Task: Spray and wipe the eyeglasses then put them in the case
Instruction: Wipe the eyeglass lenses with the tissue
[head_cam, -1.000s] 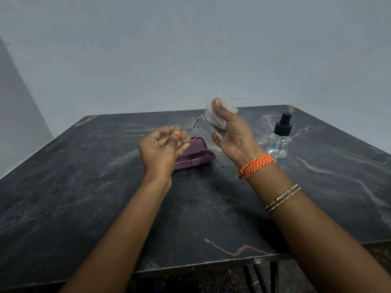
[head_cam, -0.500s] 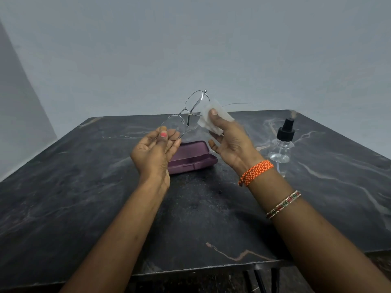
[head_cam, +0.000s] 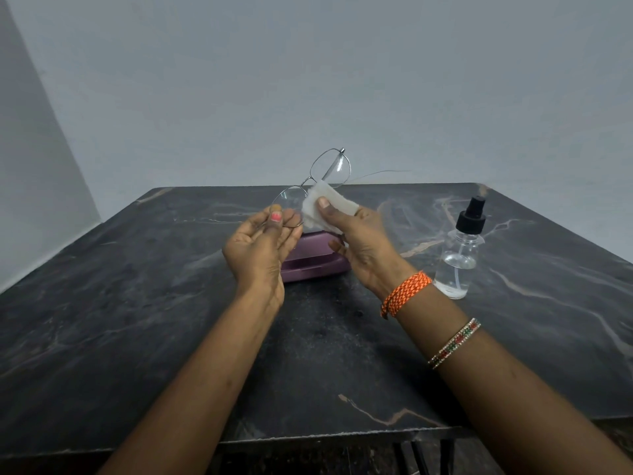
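Her left hand [head_cam: 262,248] pinches the wire-rimmed eyeglasses [head_cam: 317,181] by one lens rim; her right hand [head_cam: 363,245] presses a white cloth [head_cam: 323,209] against them above the worktop [head_cam: 137,320].

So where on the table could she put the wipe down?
Bare dark table lies left of the purple case, and in front near the edge. It is crowded between the case and the spray bottle, under the hands.

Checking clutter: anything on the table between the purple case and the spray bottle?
Head view: no object stands between case and spray bottle; only bare table, with the right hand held above it.
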